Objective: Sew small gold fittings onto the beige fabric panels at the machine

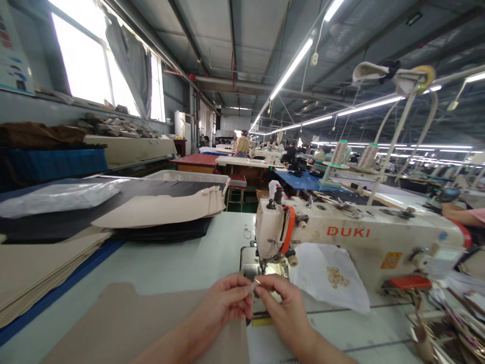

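My left hand (232,297) and my right hand (282,302) meet in front of the sewing machine (356,237), just before its needle area. The fingers of my left hand pinch a small pale fabric strip (253,286). Between my right thumb and forefinger is a small gold-coloured metal piece (257,281), touching the strip; its exact shape is too small to make out. A large beige panel (162,313) lies flat on the table under my left forearm. To the right, several gold-coloured metal pieces (336,277) rest on a white sheet (312,270) beside the machine.
Beige panels (162,210) are stacked on black material at the left, with another beige stack (41,275) nearer me. A clear plastic bag (60,197) lies behind. Thread cones (340,152) stand beyond the machine. At far right a person's arm (462,215) shows.
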{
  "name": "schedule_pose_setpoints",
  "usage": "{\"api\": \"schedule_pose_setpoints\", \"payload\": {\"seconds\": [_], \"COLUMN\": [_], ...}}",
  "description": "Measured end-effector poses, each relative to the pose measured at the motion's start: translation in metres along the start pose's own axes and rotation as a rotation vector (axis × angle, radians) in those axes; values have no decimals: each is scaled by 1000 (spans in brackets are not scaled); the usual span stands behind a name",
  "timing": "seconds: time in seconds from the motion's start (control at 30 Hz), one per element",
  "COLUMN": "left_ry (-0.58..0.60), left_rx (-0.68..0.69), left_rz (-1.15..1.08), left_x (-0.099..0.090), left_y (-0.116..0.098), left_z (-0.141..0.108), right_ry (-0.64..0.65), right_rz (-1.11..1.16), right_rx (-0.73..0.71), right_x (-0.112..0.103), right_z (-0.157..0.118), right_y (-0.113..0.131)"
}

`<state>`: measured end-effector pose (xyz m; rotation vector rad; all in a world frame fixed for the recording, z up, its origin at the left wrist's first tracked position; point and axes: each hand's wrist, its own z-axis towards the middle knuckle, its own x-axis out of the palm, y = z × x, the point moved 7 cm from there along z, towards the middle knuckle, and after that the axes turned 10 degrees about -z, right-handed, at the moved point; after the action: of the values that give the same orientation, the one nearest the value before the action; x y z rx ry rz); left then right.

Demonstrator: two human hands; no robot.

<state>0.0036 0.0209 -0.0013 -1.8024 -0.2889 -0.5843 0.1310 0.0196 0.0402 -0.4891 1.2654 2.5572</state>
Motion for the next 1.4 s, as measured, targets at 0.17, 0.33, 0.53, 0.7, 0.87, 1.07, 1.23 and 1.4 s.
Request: {"api": "schedule_pose_setpoints", "payload": {"seconds": [0.17,0.33,0.53,0.7,0.87,1.07,1.23,1.4], "left_ry": [-7,-8,2,-20,-51,-28,42,41], "left_rx": [-37,-8,67,157,203,220,238,221], "left_rz": [-2,57,302,480,496,392,396,353], "left_x": [0,5,5,2,-1,5,11,9], "left_y": [0,0,2,0,-4,-16,-17,-17], "left_z": [-1,0,6,4,3,-2,-8,-9], "right_ry": [-19,-22,11,81,154,104,175,320], "right_rz": [-43,-127,-341,-479,-353,4,383,649], "right_rx": [-167,-189,-157,-244,-228,59,436,590], "right_x": [-4,-2,5,16,17,7,20,33], "right_z": [0,0,0,-6,-7,2,-1,-6], "right_y": [10,15,17,14,18,2,-25,-20]}}
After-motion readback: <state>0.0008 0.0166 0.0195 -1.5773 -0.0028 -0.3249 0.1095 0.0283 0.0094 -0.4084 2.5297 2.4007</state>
